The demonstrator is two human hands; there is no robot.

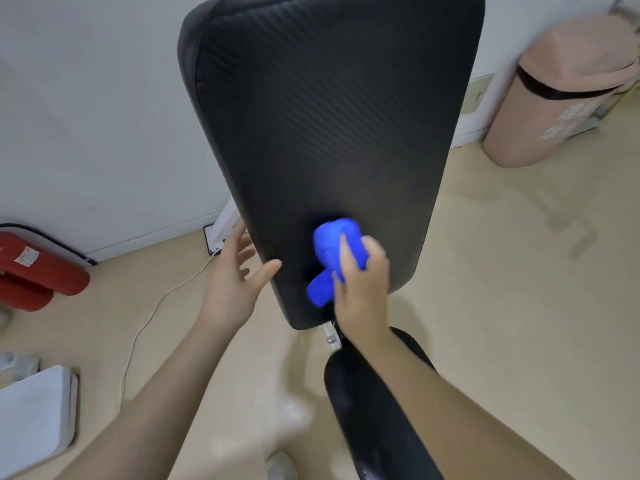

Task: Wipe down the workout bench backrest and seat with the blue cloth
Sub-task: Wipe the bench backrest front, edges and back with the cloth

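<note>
Blue cloth (334,255) bunched, on black backrest (322,126)

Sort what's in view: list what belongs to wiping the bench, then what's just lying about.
Belongs to the job:
blue cloth, gripped by the right hand
backrest
seat
left hand, open at the backrest's edge

Lying about:
pink bin
red fire extinguisher
white cable
white folded towel

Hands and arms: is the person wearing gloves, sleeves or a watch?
No. The left hand and right hand are bare, with no gloves, rings or watch showing. Both forearms are bare too; no sleeve comes into view.
</note>
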